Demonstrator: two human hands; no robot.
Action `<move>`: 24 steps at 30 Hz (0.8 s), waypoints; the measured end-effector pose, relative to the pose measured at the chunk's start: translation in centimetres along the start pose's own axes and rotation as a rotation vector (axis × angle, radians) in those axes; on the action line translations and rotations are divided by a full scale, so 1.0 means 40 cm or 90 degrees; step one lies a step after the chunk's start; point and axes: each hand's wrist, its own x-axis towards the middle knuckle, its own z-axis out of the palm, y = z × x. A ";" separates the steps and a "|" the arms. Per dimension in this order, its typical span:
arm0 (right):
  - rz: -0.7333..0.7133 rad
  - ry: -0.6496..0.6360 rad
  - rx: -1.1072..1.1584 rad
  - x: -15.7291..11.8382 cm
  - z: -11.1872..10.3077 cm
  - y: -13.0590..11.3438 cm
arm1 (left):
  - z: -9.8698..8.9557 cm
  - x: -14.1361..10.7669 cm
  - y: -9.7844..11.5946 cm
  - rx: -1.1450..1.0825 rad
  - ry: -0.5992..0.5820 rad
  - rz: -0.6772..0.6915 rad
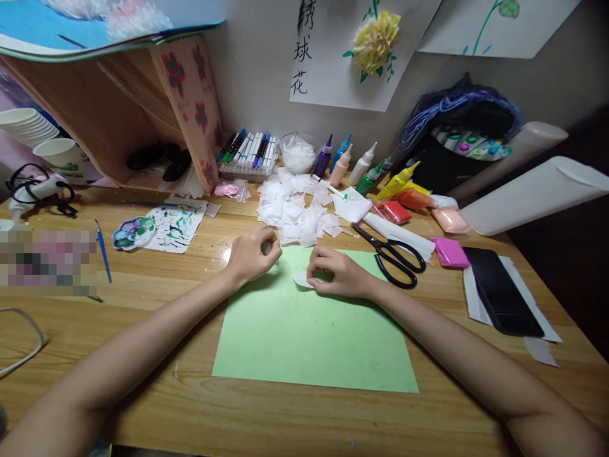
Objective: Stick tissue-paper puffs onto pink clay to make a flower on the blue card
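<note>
A light green sheet of paper [314,343] lies flat on the wooden desk in front of me. Over its upper middle, my right hand [335,273] pinches a small white piece of tissue paper [301,280] between thumb and fingertips. My left hand [254,254] is at the sheet's upper left edge, its thumb and fingers curled together; whatever they may hold is hidden. Just beyond both hands spreads a loose heap of white tissue paper squares [292,206]. Black-handled scissors [390,254] lie to the right of my right hand, partly over the sheet's corner.
Paint bottles [340,165], a rack of markers [250,152] and a clear bowl [299,152] of white pieces line the wall. At right are clay packets [451,252], a phone [504,292] and a white tube [533,197]. A paint-smeared paper [178,228] and blue brush [103,251] lie left.
</note>
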 end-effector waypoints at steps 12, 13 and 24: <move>0.066 0.055 0.024 0.003 -0.011 -0.005 | 0.006 -0.009 0.004 0.008 -0.011 0.039; 0.076 0.043 0.018 0.003 -0.011 -0.007 | 0.007 -0.011 0.006 -0.001 -0.032 0.065; 0.206 0.199 0.201 0.003 0.019 -0.037 | 0.010 -0.041 0.062 -0.090 -0.077 0.037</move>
